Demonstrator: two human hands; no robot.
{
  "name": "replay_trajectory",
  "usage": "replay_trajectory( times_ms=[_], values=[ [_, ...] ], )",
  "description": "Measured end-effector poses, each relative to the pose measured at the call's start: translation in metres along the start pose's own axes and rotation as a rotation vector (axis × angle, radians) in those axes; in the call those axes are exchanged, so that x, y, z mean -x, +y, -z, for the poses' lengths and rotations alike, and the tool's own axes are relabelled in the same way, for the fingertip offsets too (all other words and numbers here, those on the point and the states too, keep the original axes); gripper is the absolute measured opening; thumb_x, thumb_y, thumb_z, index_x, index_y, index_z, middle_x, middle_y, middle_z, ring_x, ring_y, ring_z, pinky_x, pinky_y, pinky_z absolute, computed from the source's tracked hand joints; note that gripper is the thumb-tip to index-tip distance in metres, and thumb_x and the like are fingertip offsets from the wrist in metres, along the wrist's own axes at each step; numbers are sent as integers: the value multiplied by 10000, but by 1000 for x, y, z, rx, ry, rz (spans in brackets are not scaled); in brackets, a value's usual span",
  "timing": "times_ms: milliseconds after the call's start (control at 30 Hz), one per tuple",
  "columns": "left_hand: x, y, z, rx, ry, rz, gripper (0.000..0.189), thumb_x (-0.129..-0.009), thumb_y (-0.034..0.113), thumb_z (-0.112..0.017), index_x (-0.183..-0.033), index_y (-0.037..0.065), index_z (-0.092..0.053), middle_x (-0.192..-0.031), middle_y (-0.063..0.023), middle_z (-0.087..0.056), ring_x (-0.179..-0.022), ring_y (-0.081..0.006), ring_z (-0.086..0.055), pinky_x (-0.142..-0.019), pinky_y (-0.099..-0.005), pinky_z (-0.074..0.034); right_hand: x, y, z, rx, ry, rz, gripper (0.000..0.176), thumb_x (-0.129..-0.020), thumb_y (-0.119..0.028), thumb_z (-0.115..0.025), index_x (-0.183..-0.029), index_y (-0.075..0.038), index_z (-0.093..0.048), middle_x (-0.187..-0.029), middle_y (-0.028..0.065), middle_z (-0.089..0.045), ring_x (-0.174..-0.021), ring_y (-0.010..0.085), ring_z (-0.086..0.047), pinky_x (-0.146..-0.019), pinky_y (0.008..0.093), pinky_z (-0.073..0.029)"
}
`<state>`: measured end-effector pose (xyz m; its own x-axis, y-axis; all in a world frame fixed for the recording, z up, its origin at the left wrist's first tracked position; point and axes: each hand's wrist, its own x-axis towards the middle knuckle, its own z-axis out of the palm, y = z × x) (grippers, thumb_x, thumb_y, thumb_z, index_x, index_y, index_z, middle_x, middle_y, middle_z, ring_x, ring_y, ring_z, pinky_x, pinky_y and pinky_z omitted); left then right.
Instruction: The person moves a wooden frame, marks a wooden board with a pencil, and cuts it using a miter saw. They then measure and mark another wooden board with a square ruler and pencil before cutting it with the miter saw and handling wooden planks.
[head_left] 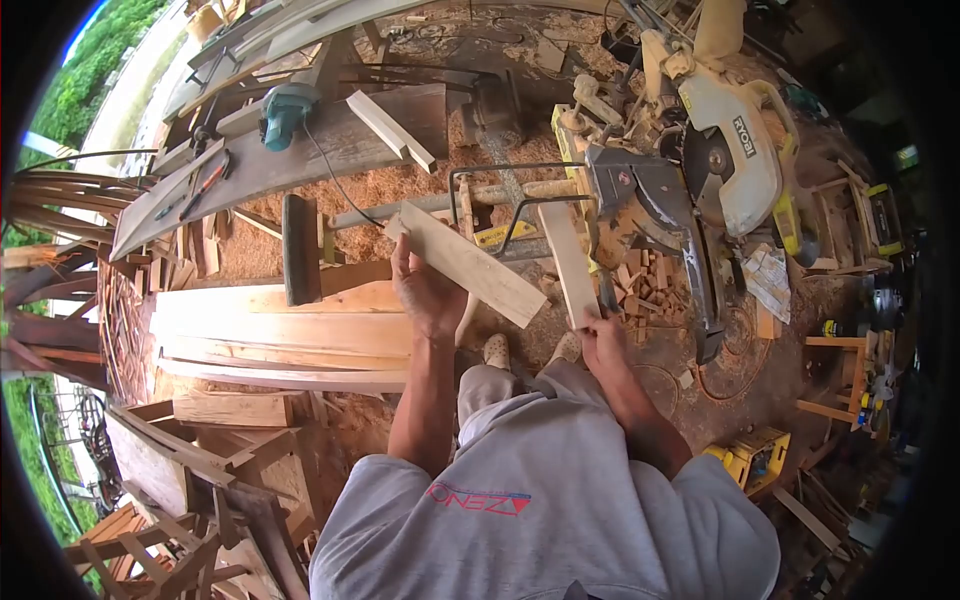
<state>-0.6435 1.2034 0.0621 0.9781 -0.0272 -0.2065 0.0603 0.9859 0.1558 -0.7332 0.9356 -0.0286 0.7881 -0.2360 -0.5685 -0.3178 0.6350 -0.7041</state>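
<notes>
My left hand (432, 292) is closed on a short wooden board (475, 262), its thumb at the upper left end. The board slants down to the right in front of my body. In my right hand (606, 345) is the near end of a second, narrower wooden piece (567, 262), which points away from me. Its far end lies by the black wire frame (512, 168) of the miter saw stand. The two pieces are apart. To the right stands the miter saw (735, 150), with its blade guard visible.
On the left, a plank bench (350, 140) carries a teal power tool (287, 115) and two pale wood strips (392, 130). Long boards (280, 335) lie below it. Small wood offcuts (645, 280) are piled near the saw. A yellow tool case (752, 458) sits at lower right. Sawdust covers the floor.
</notes>
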Motion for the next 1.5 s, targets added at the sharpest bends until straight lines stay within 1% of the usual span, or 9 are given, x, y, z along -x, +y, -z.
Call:
replay_trajectory(
  times_ms=[133, 267, 367, 533, 600, 733, 933, 1067, 1500],
  values=[
    [-5, -10, -6, -47, 23, -23, 348, -953, 393, -557, -1165, 126, -626, -1125, -40, -673, -1077, -222, -616, -969, -402, -462, -47, 8, -47, -53, 48, 96, 305, -898, -18, -621, -1185, 19, -526, -1122, 122, -588, -1036, 247, -580, -879, 397, -510],
    [-5, -18, -22, 95, -57, -12, 447, -998, 401, -503, -1228, 20, -549, -762, -1, -464, -647, -117, -443, -572, -252, -397, -90, 21, -69, -83, 105, 152, 315, -897, -72, -667, -1165, 16, -528, -1104, 124, -574, -995, 232, -567, -864, 392, -513],
    [-22, -32, 13, 671, -601, 321, 477, -1011, 200, -470, -1398, -57, -364, -815, -48, -463, -649, -141, -522, -579, -285, -468, -90, 22, -79, -51, 143, 195, 326, -897, -101, -687, -1156, 16, -528, -1072, 119, -574, -973, 238, -569, -870, 399, -514],
    [-5, -26, -3, 614, -652, 422, 520, -1028, 205, -425, -1456, -48, -274, -914, -99, -395, -638, -183, -511, -509, -295, -522, -108, 48, -51, -29, 323, 205, 324, -883, -108, -711, -1125, 15, -534, -1056, 130, -572, -1008, 257, -569, -890, 411, -514],
    [-10, -26, 3, 588, -674, 487, 845, -926, 585, -537, -1470, -9, -282, -981, -129, -420, -681, -196, -500, -508, -305, -510, -103, 45, -42, -62, 208, 196, 313, -878, -106, -716, -1103, 10, -531, -1046, 132, -567, -960, 230, -568, -891, 393, -503],
    [-19, -37, 8, 653, -676, 503, 968, -860, 720, -517, -1463, -2, -288, -974, -116, -422, -698, -187, -467, -496, -286, -485, -97, 36, -31, 92, 220, 122, 359, -896, -171, -701, -1146, 5, -512, -1045, 100, -558, -924, 173, -561, -812, 317, -481],
    [-27, -55, -13, -304, 136, -42, 758, -867, 757, -461, -1210, 83, -520, -581, 35, -368, -501, -141, -377, -482, -262, -335, 1, -23, -25, 374, -169, 207, 371, -982, -349, -574, -1075, 8, -618, -906, 56, -621, -828, 135, -565, -752, 269, -437],
    [-30, -108, -40, -519, 411, -348, 655, -960, 587, -491, -1362, 75, -417, -1219, -90, -498, -1096, -216, -511, -993, -360, -416, 38, -56, -25, 334, -299, 362, 394, -966, -275, -619, -1185, 50, -577, -1061, 118, -650, -956, 179, -618, -867, 304, -484],
    [-54, -187, -13, -953, -70, 34, 620, -818, 20, -731, -1355, 19, -420, -1154, -124, -604, -1025, -195, -612, -879, -365, -509, -61, -176, 55, 139, 159, 337, 328, -858, -201, -754, -1022, 34, -594, -854, 66, -645, -721, 113, -615, -663, 256, -527]
  ],
)
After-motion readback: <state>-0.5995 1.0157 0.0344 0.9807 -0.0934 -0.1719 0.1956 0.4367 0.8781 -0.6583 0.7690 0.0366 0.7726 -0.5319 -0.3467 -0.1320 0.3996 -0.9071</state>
